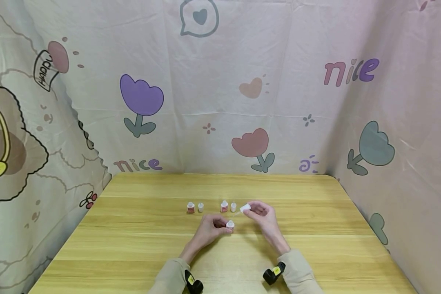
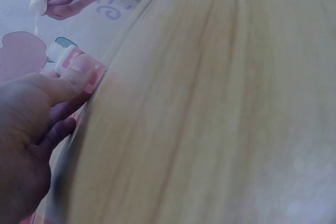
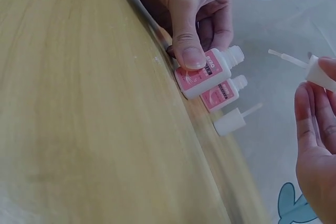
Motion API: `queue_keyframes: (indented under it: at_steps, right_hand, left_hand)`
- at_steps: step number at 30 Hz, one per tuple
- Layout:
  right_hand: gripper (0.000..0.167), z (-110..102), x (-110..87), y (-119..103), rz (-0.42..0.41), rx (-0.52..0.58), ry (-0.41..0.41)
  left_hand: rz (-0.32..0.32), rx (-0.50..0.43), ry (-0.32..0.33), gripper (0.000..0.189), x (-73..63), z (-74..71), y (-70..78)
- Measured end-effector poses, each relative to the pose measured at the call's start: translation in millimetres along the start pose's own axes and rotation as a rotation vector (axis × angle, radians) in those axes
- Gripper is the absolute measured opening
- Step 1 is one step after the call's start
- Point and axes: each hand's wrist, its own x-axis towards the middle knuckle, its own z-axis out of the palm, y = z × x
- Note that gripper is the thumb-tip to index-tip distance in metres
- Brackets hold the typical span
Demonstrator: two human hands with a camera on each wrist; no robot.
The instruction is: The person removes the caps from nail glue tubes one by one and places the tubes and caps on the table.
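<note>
Between thumb and fingers, my left hand [image 1: 207,230] grips a small white glue bottle [image 3: 202,77] with a pink label, upright on the table. Its threaded neck is uncapped in the right wrist view. My right hand [image 1: 265,220] pinches a white brush cap [image 1: 245,208], up and to the right of that bottle. From the cap a thin brush [image 3: 287,59] points toward the bottle's neck, apart from it. Just behind stands a second uncapped glue bottle [image 1: 224,207], its brush cap [image 3: 229,122] standing beside it with the brush upward.
Farther left on the wooden table [image 1: 132,245] stand a third uncapped bottle [image 1: 190,208] and another white cap [image 1: 200,207]. A printed curtain [image 1: 206,143] hangs along the table's back edge and both sides. Black wrist cameras sit at both sleeves.
</note>
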Motion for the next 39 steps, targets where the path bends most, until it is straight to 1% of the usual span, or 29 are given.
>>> queue_keyframes:
  at_steps: [2, 6, 11, 15, 21, 26, 29, 32, 36, 39]
  right_hand:
    - [0.023, -0.6, 0.0, 0.7, 0.003, 0.021, 0.007]
    - [0.025, -2.2, -0.2, 1.9, 0.018, 0.067, 0.013]
    - [0.028, -4.6, -0.9, 1.6, 0.049, 0.153, -0.007]
    - [0.027, -7.6, -1.8, 0.6, 0.069, 0.187, -0.028]
    - [0.023, -12.8, -3.7, -1.8, 0.100, 0.197, -0.056]
    - [0.021, -18.3, -3.7, -1.5, 0.092, 0.201, -0.108]
    - [0.020, -21.3, -3.3, -1.2, 0.096, 0.184, -0.136]
    - [0.019, -23.7, -2.7, -1.1, 0.120, 0.154, -0.147]
    - [0.018, -26.5, -1.7, -1.0, 0.149, 0.124, -0.162]
    - [0.024, -28.2, -1.1, -1.2, 0.149, 0.091, -0.183]
  left_hand:
    - [0.001, 0.003, 0.002, 0.014, -0.2, -0.2, 0.7]
    - [0.010, 0.001, 0.007, 0.014, -0.3, -0.1, 0.3]
    - [-0.001, 0.000, 0.005, 0.014, -0.8, 0.1, 1.1]
    - [-0.012, 0.005, 0.002, 0.014, -1.0, 0.1, 1.3]
    - [-0.010, 0.011, 0.003, 0.015, -1.2, 0.2, 1.3]
    - [-0.009, 0.004, 0.005, 0.015, -1.1, 0.4, 1.5]
    - [0.003, 0.003, 0.007, 0.014, -1.0, 0.6, 1.3]
    - [0.007, 0.006, 0.011, 0.014, -0.8, 0.7, 1.2]
    - [-0.008, 0.015, 0.012, 0.015, -0.7, 0.8, 1.2]
    - [-0.012, 0.018, 0.013, 0.014, -0.5, 1.0, 0.8]
